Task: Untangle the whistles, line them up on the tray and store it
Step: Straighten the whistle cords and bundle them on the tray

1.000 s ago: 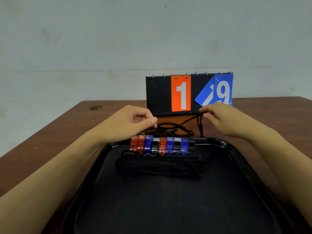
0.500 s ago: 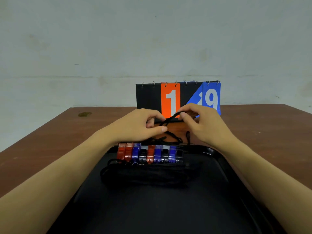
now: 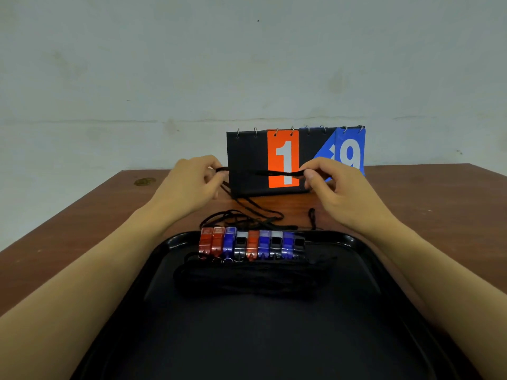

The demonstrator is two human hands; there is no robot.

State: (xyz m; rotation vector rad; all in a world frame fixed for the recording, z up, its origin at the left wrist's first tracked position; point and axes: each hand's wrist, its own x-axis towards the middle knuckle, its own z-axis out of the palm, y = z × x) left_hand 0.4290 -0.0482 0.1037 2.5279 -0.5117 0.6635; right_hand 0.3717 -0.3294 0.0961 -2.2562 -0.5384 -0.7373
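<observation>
Black tray [image 3: 365,250], red, blue and black whistles [image 3: 251,244], black cord [image 3: 263,173], orange-and-blue scoreboard [image 3: 247,160], brown table [image 3: 439,204]

The tray [image 3: 365,259] runs off the bottom edge; black cords [image 3: 247,278] on it blur together.

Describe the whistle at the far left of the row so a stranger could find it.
Start at the black tray on the brown table. Along its far edge runs a row of whistles. The red whistle ends it on the left, with another red one beside it.
</observation>
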